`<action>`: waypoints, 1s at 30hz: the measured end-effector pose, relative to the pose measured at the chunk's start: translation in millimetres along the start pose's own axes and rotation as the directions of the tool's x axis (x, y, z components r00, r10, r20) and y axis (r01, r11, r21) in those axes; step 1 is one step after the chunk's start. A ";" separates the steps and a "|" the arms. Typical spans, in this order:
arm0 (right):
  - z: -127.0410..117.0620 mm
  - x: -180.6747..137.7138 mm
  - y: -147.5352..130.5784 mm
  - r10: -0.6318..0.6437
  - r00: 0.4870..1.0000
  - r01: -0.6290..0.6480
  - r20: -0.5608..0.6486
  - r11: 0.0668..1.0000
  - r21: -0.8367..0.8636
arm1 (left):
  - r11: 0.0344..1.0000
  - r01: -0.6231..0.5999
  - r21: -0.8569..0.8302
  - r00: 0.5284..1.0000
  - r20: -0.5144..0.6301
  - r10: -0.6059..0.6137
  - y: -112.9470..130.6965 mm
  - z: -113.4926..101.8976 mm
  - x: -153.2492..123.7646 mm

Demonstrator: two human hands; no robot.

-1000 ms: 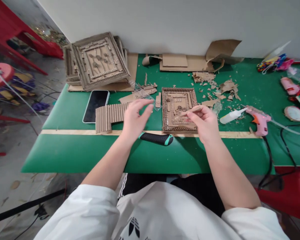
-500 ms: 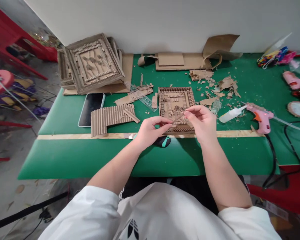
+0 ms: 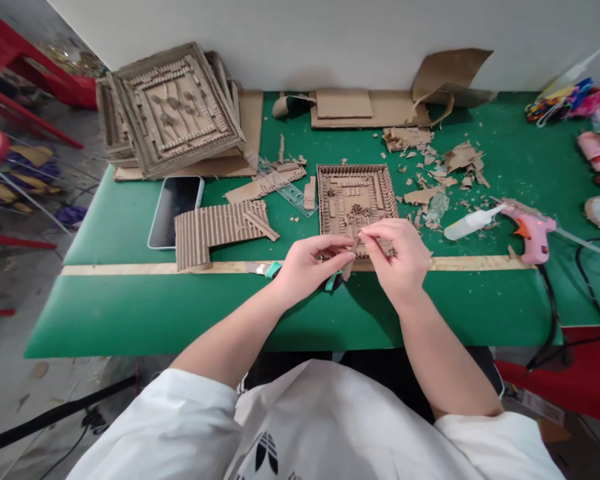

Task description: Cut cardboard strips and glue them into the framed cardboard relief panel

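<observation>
Between the fingertips of my left hand (image 3: 313,263) and my right hand (image 3: 397,257) is a thin cardboard strip (image 3: 348,269), its lower end pointing down toward me. Both hands pinch it just over the near edge of a square cardboard frame (image 3: 323,200). Ridged strips line that frame's walls, and small cardboard bits sit inside it. Under my left hand lies a utility knife (image 3: 274,269) with a teal and black handle, partly hidden. To the left rests an L-shaped piece of corrugated cardboard (image 3: 195,233) with a loose strip on top.
A phone (image 3: 170,212) lies at left, below stacked cardboard frames (image 3: 180,113). Clear rulers (image 3: 300,200) are partly under scraps. On the right are torn cardboard scraps (image 3: 463,160), a white glue bottle (image 3: 473,223) and a pink glue gun (image 3: 533,233) with a black cord.
The strip has turned from slanting across between my hands to pointing downward. My right hand has come closer to my left. The whole view has shifted slightly.
</observation>
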State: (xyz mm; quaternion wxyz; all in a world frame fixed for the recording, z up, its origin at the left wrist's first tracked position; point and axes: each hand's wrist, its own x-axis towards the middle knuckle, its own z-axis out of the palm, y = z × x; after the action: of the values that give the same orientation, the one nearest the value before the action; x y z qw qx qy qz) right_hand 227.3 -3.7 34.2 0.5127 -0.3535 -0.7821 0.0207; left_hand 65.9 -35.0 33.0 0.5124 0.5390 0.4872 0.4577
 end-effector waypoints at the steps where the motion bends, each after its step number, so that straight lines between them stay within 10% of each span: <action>1: 0.5 -0.8 0.8 -0.050 0.999 0.050 -0.001 0.999 -0.018 | 1.000 -0.002 -0.017 1.000 -0.006 0.002 -0.5 0.3 -0.1; 7: 0.5 -5.3 1.2 -0.162 0.986 0.159 -0.024 0.983 -0.093 | 0.976 0.042 -0.212 0.998 0.052 -0.032 -0.5 2.3 0.1; 13: -0.4 -7.7 -2.5 0.215 0.975 -0.219 0.047 0.924 0.314 | 0.852 0.202 -0.483 0.974 0.194 -0.121 3.8 2.3 1.7; 18: -0.5 -8.9 0.8 0.435 0.848 -0.529 0.301 0.672 0.518 | 0.850 0.250 -0.463 0.960 0.234 -0.155 4.6 2.2 3.0; 22: -0.2 -10.0 2.6 0.592 0.703 -0.705 0.393 0.509 0.495 | 0.946 0.150 -0.286 0.989 0.052 -0.141 -0.2 4.1 2.1; 30: -0.1 -9.6 -10.0 0.513 0.831 -0.550 0.215 0.816 0.176 | 0.998 0.044 -0.035 0.994 -0.102 -0.047 -6.0 5.0 -0.4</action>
State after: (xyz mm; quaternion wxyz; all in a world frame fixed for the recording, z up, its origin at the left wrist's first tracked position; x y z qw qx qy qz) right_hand 224.3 -16.8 30.5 0.4606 -0.4935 -0.6818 0.2818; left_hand 70.5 -35.9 26.7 0.5057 0.4952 0.5175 0.4808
